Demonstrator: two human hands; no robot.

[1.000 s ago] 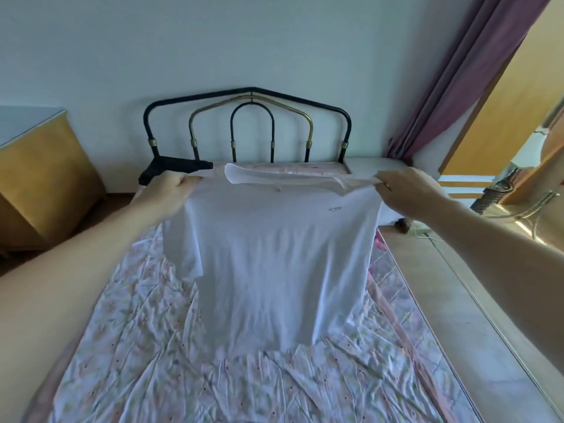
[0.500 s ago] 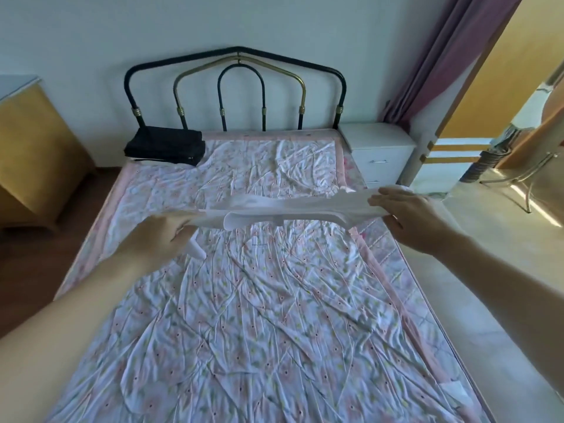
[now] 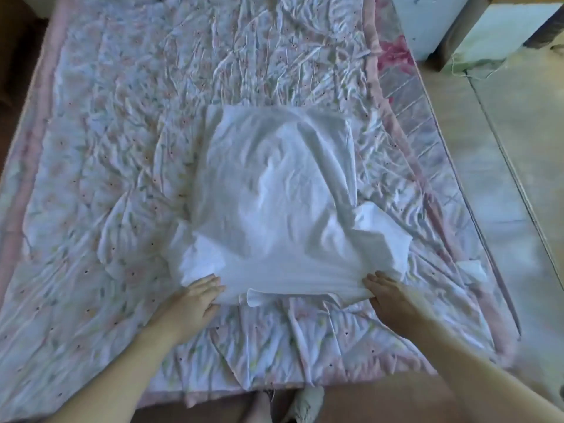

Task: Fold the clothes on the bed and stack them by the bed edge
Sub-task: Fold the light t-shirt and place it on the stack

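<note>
My left grip [image 3: 195, 296] and right grip [image 3: 385, 290] each pinch a shoulder of the white shirt [image 3: 274, 203], fingers closed on the cloth at its near edge. The shirt lies spread on the bed [image 3: 91, 178], right of centre, collar toward the foot edge where I stand, hem toward the far end, both sleeves splayed out. I judge the folding of this shirt has barely begun: it is laid out, no fold made yet, and no stack shows in view. I can read no label or writing on it.
</note>
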